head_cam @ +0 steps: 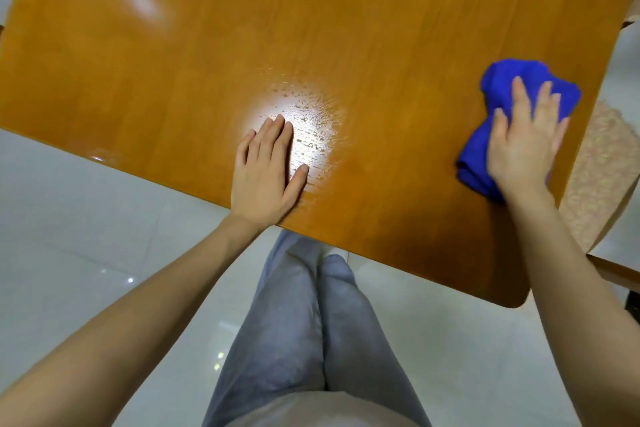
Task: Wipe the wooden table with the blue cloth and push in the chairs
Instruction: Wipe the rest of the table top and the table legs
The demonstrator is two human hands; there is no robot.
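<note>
Wooden counter, orange-brown and glossy, fills the upper view, seen from above. Person stands at the near edge; grey trousers below it.

Left hand: palm down, flat on the counter just inside the near edge. Fingers straight and close together, thumb out to the side. Holds nothing. Wrist sits over the edge.

Wet patch: streaky, beaded moisture with bright light glare, directly beside the left hand's fingertips and thumb, touching them on the right side.

Blue cloth: bunched and crumpled, on the counter near its right edge, well apart from the left hand. Part sticks out past the fingers at the far end, part shows at the wrist side.

Right hand: lies on top of the cloth, palm down, fingers extended and slightly spread, pressing it onto the counter. No curl round the cloth visible.

Chair: beige woven seat with a wooden frame, beside the counter's right edge, partly under it, cut off by the frame.

Floor: pale glossy tiles, small light reflections.

A second soft glare spot sits on the counter's far left.
</note>
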